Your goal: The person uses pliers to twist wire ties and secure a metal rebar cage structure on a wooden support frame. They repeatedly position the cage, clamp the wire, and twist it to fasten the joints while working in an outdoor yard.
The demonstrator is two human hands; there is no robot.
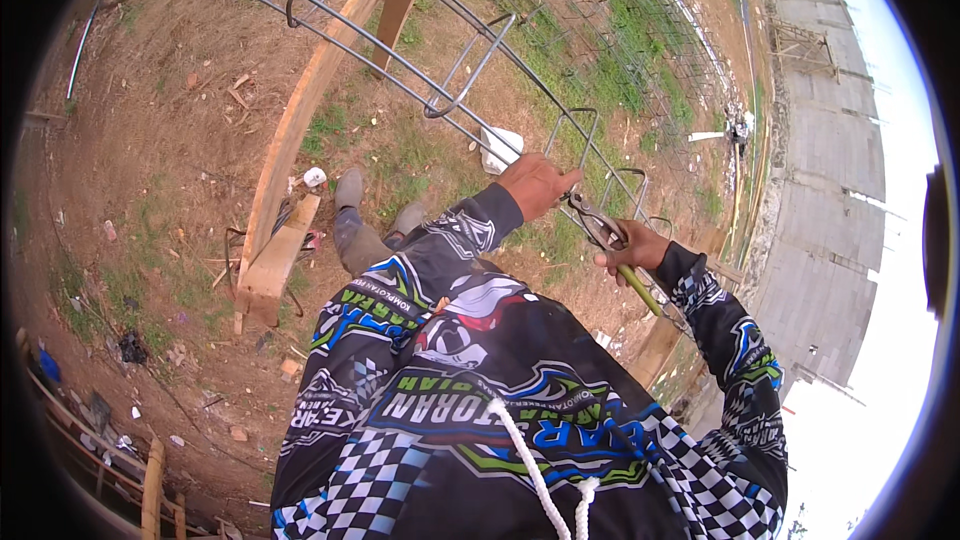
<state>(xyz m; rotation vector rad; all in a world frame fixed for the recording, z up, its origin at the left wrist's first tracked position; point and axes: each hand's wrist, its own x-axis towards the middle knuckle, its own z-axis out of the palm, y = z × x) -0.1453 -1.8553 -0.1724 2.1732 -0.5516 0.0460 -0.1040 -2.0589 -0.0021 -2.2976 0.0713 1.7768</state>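
A long cage of thin steel bars (400,87) with bent stirrups (465,105) runs from the upper left down toward the right. On its near end my left hand (535,187) is closed around a bar, back of the hand up, thumb and forefinger by a joint with a stirrup. Tying pincers (597,223) with yellow-green grips are in my right hand (640,248), its fingers wrapped round the handles. Their jaws are right beside my left fingertips, at the bar. Whether wire sits between the jaws is too small to tell.
A wooden beam (305,110) on posts carries the cage at left. More steel cages (600,20) lie on the grass beyond. A white bag (500,150) is on the ground beneath. A grey block wall (820,170) stands at right; timber scraps (280,260) lie near my feet.
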